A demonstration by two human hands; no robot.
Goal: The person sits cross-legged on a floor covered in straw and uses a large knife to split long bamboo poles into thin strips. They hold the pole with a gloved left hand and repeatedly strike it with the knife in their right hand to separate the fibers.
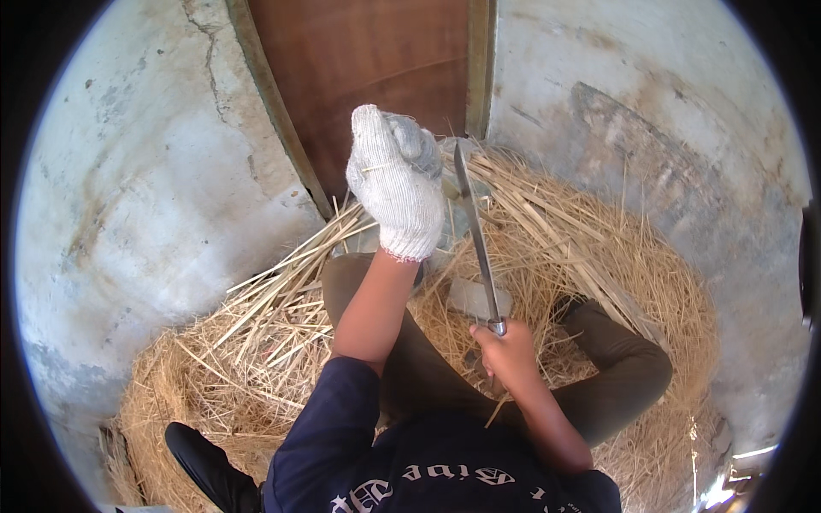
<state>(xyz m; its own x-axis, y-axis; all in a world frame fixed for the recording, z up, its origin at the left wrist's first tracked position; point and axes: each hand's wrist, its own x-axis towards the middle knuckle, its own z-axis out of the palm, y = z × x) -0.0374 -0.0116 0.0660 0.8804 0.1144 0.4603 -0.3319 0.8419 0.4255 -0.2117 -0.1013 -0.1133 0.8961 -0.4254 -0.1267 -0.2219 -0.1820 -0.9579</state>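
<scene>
straw (590,256) rings both hands — knife (475,235) upright.

Gloved left hand (395,179) raised and fisted; bare right hand (506,352) clenched low.

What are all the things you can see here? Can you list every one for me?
knife: one, long grey metal blade, held upright in the middle
straw pile: one, yellow-tan, spread over the floor around the person
split sticks: a bundle, pale tan, lying at the left of the pile
grey block: one, on the straw near the blade's base
wooden door: one, brown, at the top
walls: worn pale grey, left and right of the door
black shoe: one, lower left
left hand: white knit glove, raised, gripping a thin stick
right hand: bare, gripping the knife handle
</scene>
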